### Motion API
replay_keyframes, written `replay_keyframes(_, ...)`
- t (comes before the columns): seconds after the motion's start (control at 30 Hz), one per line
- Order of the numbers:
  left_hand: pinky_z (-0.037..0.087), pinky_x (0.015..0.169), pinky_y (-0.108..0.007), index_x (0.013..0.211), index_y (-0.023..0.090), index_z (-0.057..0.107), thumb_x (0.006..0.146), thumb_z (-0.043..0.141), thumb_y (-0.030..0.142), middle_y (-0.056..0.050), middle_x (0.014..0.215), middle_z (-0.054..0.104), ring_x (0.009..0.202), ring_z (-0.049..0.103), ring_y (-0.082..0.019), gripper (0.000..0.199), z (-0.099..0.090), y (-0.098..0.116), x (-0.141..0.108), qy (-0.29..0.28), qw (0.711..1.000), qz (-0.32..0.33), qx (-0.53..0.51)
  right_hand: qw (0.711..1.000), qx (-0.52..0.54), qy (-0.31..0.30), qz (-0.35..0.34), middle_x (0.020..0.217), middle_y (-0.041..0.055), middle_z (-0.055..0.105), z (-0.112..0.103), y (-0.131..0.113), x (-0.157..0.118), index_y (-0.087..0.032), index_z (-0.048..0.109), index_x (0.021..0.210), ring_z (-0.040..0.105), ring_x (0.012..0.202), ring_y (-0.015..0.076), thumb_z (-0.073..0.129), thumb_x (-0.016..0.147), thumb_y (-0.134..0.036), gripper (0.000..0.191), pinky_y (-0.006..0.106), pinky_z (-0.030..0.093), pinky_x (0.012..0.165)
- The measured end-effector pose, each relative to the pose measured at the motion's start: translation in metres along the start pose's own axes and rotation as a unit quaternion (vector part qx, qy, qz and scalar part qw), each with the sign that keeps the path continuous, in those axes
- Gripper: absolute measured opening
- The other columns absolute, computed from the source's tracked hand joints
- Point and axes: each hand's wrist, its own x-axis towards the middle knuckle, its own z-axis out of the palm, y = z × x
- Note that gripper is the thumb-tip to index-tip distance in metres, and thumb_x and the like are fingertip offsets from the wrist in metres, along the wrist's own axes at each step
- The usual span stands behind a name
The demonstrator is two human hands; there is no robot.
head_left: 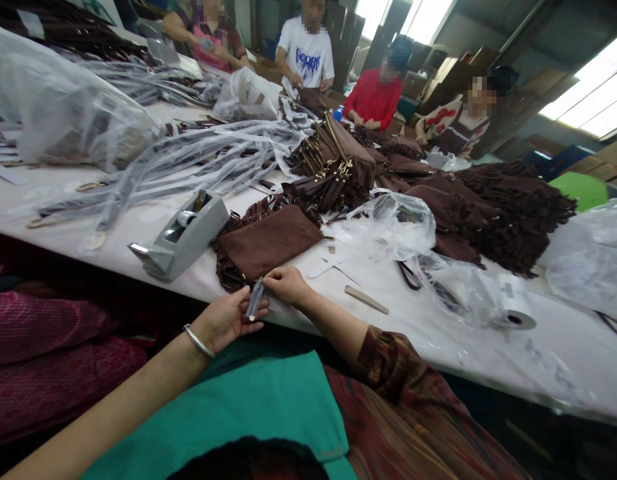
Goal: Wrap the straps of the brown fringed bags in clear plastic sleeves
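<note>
A brown fringed pouch (273,241) lies flat at the table's near edge, with a short zip pull (255,301) in a clear plastic wrap hanging from its corner. My left hand (231,319), with a silver bangle on the wrist, is closed on the wrapped pull, its thumb at the upper part and its fingers behind. At the top of the pull, my right hand (288,285) pinches with thumb and forefinger beside the pouch corner. Exactly what lies between the right fingertips is too small to make out.
A grey tape dispenser (183,237) stands left of the pouch. Plastic-wrapped straps (188,157) and piled brown pouches (348,160) lie behind. On the right are a flat metallic strip (367,300), crumpled clear bags (398,223) and a white roll (516,307). Several people stand across the table.
</note>
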Motion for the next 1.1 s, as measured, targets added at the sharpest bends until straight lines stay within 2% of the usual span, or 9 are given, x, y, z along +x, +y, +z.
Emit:
replay_keyframes(0.17,0.057,0.053,-0.027,0.094,0.012,0.062,0.097,0.045,0.025,-0.004,0.078,0.064,0.059,0.063,-0.011,0.021,0.004,-0.001,0.005,-0.013,0.997,-0.012,-0.074,1.0,-0.024,0.016,-0.006,0.072,0.0,0.071,0.004,0.003,0.001,-0.016,0.073,0.076,0.062,0.068,0.0119,0.061,0.079,-0.025,0.015,0.019,0.044,0.062)
replay_keyframes(0.3,0.042,0.041,-0.012,0.083,0.01,0.059,0.095,0.049,0.021,0.002,0.064,0.05,0.047,0.05,-0.003,0.019,0.009,-0.003,0.009,-0.026,0.996,-0.017,-0.088,0.999,-0.04,0.022,-0.015,0.076,0.0006,0.072,0.003,-0.001,-0.003,-0.017,0.073,0.077,0.064,0.072,0.0129,0.061,0.08,-0.024,0.014,0.021,0.046,0.067)
replay_keyframes(0.43,0.028,0.035,-0.009,0.078,0.011,0.055,0.091,0.054,0.019,0.003,0.066,0.05,0.044,0.042,-0.001,0.015,0.013,-0.01,0.01,0.017,0.998,0.058,-0.021,0.989,-0.079,0.078,-0.102,0.082,0.0024,0.071,-0.005,-0.001,-0.018,-0.018,0.073,0.084,0.063,0.077,0.0139,0.059,0.083,-0.019,0.014,0.023,0.048,0.075)
replay_keyframes(0.53,0.021,0.034,-0.01,0.077,0.013,0.053,0.088,0.058,0.022,0.002,0.067,0.051,0.042,0.037,-0.001,0.016,0.012,-0.017,0.01,0.041,0.993,0.106,0.036,0.953,-0.121,0.093,-0.262,0.094,0.0058,0.068,-0.014,0.003,-0.03,-0.017,0.071,0.099,0.062,0.086,0.0133,0.055,0.089,-0.019,0.02,0.022,0.048,0.081)
replay_keyframes(0.63,0.018,0.034,-0.013,0.079,0.014,0.055,0.084,0.062,0.031,0.004,0.062,0.049,0.04,0.032,-0.002,0.019,0.009,-0.024,0.01,0.06,0.986,0.131,0.081,0.892,-0.207,0.04,-0.401,0.105,0.0067,0.064,-0.021,0.006,-0.031,-0.021,0.068,0.112,0.06,0.091,0.0132,0.052,0.093,-0.021,0.025,0.022,0.047,0.079)
replay_keyframes(0.73,0.019,0.035,-0.014,0.077,0.014,0.057,0.079,0.065,0.036,0.004,0.059,0.047,0.04,0.033,-0.003,0.024,0.006,-0.028,0.01,0.083,0.975,0.157,0.135,0.818,-0.302,-0.009,-0.489,0.108,0.0057,0.063,-0.023,0.003,-0.021,-0.027,0.068,0.113,0.056,0.089,0.0147,0.052,0.094,-0.024,0.025,0.025,0.046,0.077)
replay_keyframes(0.8,0.02,0.036,-0.014,0.074,0.014,0.056,0.077,0.067,0.036,0.003,0.058,0.048,0.041,0.034,-0.004,0.025,0.004,-0.028,0.007,0.091,0.967,0.171,0.167,0.79,-0.324,-0.031,-0.519,0.108,0.0062,0.062,-0.022,0.001,-0.013,-0.028,0.068,0.111,0.055,0.089,0.0155,0.052,0.095,-0.026,0.023,0.027,0.046,0.078)
replay_keyframes(0.93,0.022,0.038,-0.014,0.081,0.013,0.058,0.076,0.067,0.033,0.0,0.067,0.053,0.046,0.037,-0.003,0.023,-0.002,-0.022,-0.002,0.025,0.98,0.16,0.118,0.791,-0.3,-0.035,-0.532,0.106,0.0083,0.062,-0.017,0.0,-0.004,-0.023,0.07,0.106,0.054,0.091,0.0163,0.053,0.095,-0.027,0.021,0.028,0.047,0.08)
replay_keyframes(1.1,0.024,0.039,-0.012,0.087,0.012,0.058,0.079,0.064,0.022,0.0,0.073,0.052,0.047,0.036,-0.002,0.015,-0.013,-0.01,-0.006,-0.061,0.997,0.045,0.005,0.817,-0.268,-0.031,-0.51,0.102,0.0087,0.062,-0.013,0.007,-0.006,-0.02,0.071,0.099,0.055,0.088,0.0156,0.052,0.094,-0.023,0.019,0.027,0.047,0.08)
